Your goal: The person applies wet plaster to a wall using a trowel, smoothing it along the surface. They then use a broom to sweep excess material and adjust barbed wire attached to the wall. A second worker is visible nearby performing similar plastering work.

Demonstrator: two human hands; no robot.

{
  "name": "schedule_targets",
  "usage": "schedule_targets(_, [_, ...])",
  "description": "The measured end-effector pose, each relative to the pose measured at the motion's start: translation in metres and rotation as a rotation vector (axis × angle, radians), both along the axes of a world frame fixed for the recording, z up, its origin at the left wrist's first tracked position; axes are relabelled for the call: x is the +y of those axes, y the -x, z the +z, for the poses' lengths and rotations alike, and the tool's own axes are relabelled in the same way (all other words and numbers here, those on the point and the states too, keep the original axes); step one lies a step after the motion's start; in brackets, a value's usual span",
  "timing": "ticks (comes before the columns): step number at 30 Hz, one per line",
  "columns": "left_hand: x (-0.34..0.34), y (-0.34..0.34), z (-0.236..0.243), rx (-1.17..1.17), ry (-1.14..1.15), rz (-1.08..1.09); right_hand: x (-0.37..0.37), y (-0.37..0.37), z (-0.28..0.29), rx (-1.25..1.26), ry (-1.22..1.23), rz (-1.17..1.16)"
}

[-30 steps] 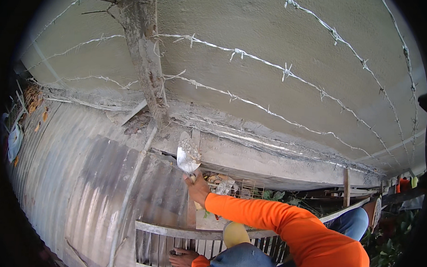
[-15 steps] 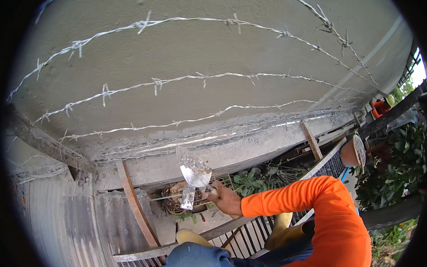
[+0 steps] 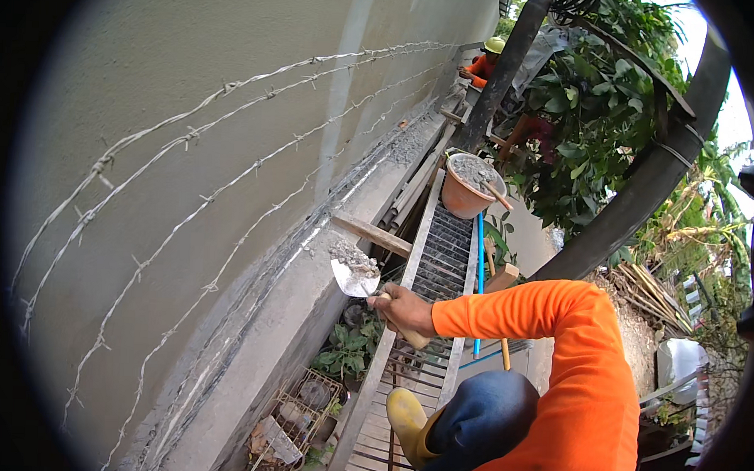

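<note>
My right hand [image 3: 409, 310] is closed round the wooden handle of a trowel [image 3: 357, 281], its orange-sleeved arm reaching in from the lower right. Grey mortar [image 3: 353, 258] clings to the far part of the blade. The trowel is held over the inner edge of the concrete ledge [image 3: 296, 303] at the foot of the wall. Beyond it, an orange-brown bucket [image 3: 460, 197] of grey mortar stands on the metal grating, a wooden stick poking out of its top. My left hand is out of view.
Barbed wire strands [image 3: 204, 198] run along the plastered wall [image 3: 191, 79]. My yellow boot [image 3: 407, 415] rests on the slatted walkway [image 3: 447, 263]. A wooden crosspiece [image 3: 373, 234] bridges ledge and walkway. A co-worker in a yellow helmet [image 3: 494, 45] is at the far end; a thick dark pipe [image 3: 636, 199] slants right.
The view has swung right, bringing the bucket and walkway toward the middle. My right hand still grips the trowel, now beside the ledge's inner edge. Fingers at the lower edge are gone from view.
</note>
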State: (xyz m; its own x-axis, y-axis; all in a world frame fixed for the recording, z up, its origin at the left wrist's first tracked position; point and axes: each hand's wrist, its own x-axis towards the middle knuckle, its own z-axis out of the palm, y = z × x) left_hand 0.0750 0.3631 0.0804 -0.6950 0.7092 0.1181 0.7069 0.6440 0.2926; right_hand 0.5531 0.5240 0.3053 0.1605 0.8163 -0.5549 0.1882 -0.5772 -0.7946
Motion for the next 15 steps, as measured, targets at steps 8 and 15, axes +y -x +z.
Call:
schedule_targets(8, [0.1,-0.072,0.043,0.009,-0.107,-0.111,0.11,-0.291,0.043,0.091,-0.032,-0.39])
schedule_targets(15, [0.095,-0.04,0.05,-0.022,-0.014,-0.048,0.132,-0.464,0.039,-0.08,0.096,-0.566])
